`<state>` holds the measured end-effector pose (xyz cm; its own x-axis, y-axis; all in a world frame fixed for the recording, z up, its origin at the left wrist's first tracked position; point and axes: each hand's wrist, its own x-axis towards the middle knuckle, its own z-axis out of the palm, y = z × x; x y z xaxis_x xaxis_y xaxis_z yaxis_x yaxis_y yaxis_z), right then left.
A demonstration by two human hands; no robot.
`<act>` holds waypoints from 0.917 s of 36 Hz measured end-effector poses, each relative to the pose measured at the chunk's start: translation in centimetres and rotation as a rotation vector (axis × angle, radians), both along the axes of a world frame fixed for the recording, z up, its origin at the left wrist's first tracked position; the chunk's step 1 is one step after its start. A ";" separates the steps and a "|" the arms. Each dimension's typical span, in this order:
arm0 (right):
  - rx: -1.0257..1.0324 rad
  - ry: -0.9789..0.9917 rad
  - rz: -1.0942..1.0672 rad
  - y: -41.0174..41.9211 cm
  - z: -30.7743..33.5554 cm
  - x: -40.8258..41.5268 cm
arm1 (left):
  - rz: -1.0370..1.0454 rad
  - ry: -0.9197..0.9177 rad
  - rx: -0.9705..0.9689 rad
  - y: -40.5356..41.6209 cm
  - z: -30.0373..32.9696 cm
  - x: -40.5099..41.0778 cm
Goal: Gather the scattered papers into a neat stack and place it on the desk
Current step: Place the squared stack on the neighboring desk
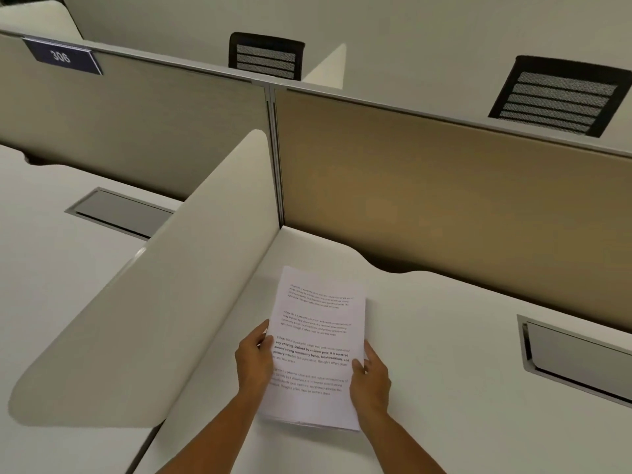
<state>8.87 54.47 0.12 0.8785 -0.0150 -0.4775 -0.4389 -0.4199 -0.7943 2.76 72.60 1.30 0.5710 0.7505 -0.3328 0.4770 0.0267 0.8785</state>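
Observation:
A stack of white printed papers lies over the white desk, its edges roughly lined up, with sheet edges showing at the near end. My left hand grips the stack's left edge, thumb on top of the page. My right hand holds the right edge, thumb on the page as well. Whether the stack rests flat on the desk or is held just above it cannot be told.
A curved white side divider rises just left of the papers. A tan partition panel closes the back of the desk. A grey cable hatch is set into the desk at right, another hatch in the neighbouring desk. Two black chairs stand beyond.

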 end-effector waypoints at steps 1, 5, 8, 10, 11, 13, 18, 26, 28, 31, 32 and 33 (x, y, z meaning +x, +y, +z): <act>-0.012 0.000 -0.002 0.2 -0.3 0.1 | -0.006 0.007 -0.002 0.3 -0.4 0.2; -0.022 0.014 -0.027 1.3 -1.5 0.5 | -0.025 0.028 -0.002 1.6 -1.9 1.0; -0.015 0.020 -0.035 2.1 -2.2 0.9 | -0.023 0.030 -0.003 2.3 -2.7 1.5; -0.015 0.029 -0.040 2.5 -2.8 1.1 | -0.032 0.037 -0.001 2.8 -3.3 1.7; -0.015 0.034 -0.041 2.7 -3.0 1.1 | -0.038 0.046 -0.003 3.1 -3.5 1.8; -0.004 0.047 -0.043 3.1 -3.3 1.2 | -0.053 0.057 -0.005 3.5 -4.0 2.0; 0.036 0.069 -0.042 3.6 -3.8 1.3 | -0.084 0.093 0.001 4.9 -4.8 2.8; 0.047 0.137 -0.014 3.5 -4.2 1.3 | -0.184 0.148 0.020 5.5 -4.5 3.4; 0.055 0.159 0.003 3.5 -4.0 1.3 | -0.195 0.140 -0.007 5.3 -4.3 3.4; 0.044 0.174 0.053 3.5 -3.2 1.3 | -0.234 0.206 0.053 5.6 -5.6 3.4; 0.043 0.178 0.064 3.5 -3.0 1.3 | -0.247 0.243 0.087 5.9 -6.6 3.4; 0.048 0.186 0.070 3.5 -2.7 1.2 | -0.250 0.277 0.110 6.2 -7.7 3.4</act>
